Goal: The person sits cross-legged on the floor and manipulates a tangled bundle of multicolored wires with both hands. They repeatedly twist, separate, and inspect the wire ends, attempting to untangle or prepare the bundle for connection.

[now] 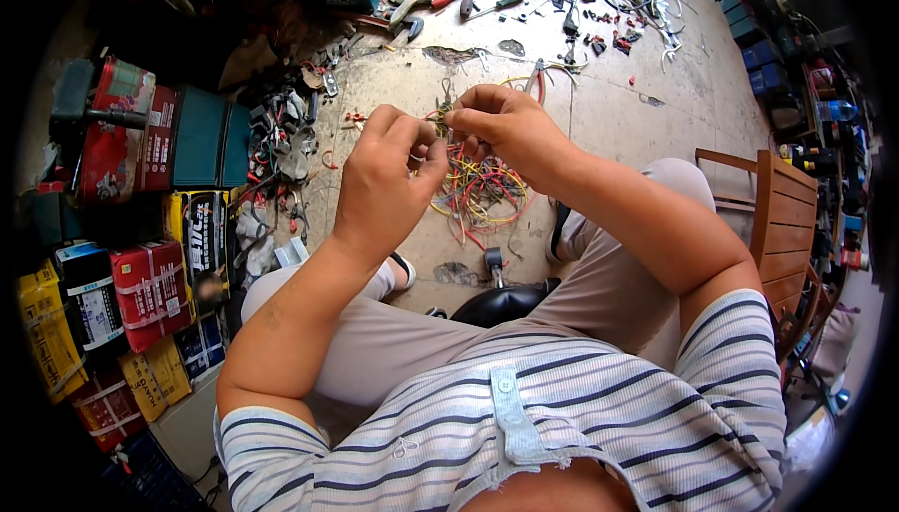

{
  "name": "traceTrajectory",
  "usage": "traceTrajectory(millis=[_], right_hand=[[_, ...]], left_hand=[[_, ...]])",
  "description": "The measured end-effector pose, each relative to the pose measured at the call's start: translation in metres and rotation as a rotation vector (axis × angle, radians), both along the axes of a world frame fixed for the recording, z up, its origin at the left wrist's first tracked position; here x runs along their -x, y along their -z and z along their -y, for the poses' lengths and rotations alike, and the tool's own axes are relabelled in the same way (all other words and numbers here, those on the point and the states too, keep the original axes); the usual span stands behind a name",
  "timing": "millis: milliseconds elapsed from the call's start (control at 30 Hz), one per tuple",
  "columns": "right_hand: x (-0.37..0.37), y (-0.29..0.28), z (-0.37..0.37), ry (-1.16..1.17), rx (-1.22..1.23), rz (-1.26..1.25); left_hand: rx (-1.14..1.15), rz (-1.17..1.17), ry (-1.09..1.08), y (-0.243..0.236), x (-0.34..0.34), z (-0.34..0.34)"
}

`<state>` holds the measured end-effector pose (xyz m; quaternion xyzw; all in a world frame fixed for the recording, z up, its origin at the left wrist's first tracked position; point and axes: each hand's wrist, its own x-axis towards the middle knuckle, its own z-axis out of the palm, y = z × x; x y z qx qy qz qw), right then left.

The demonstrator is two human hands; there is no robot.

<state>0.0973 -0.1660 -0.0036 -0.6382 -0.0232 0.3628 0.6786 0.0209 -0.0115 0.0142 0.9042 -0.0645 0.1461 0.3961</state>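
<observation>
Pinching a thin wire end [438,121] are left hand [384,180] and right hand [506,128], fingertips pressed together. Above the wire bundle [478,189], it seems light, limp; best gripped near the tip.

Two hands pinch wires.
The left hand [386,175] and right hand [504,128] meet above tangled wires [478,189] on the floor [618,109].

Boxes are seen stacked along the left of the floor. A red box with white strapping [148,289] is set mid-stack, a yellow-and-black carton [198,231] just beside it, a dark teal box [208,145] above. A red-and-white package [114,128] is propped further left, a yellow box [45,332] low at the edge. Blue boxes [760,55] are lined up at upper right.
</observation>
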Motion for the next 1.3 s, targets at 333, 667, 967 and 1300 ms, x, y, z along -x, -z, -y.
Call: traceTrajectory(millis=[333, 667, 967, 1300], right_hand=[[0.0, 0.002, 0.0, -0.014, -0.005, 0.028], [-0.004, 0.0, 0.004, 0.035, -0.02, -0.001], [-0.002, -0.002, 0.004, 0.023, -0.009, 0.02], [-0.004, -0.001, 0.004, 0.036, -0.009, 0.019]], left_hand=[[0.051, -0.025, -0.009, 0.001, -0.001, -0.001], [0.336, -0.201, -0.045, 0.009, -0.004, -0.007], [0.778, -0.42, -0.097, 0.013, -0.009, -0.008], [1.069, -0.527, -0.147, 0.017, -0.009, -0.007]])
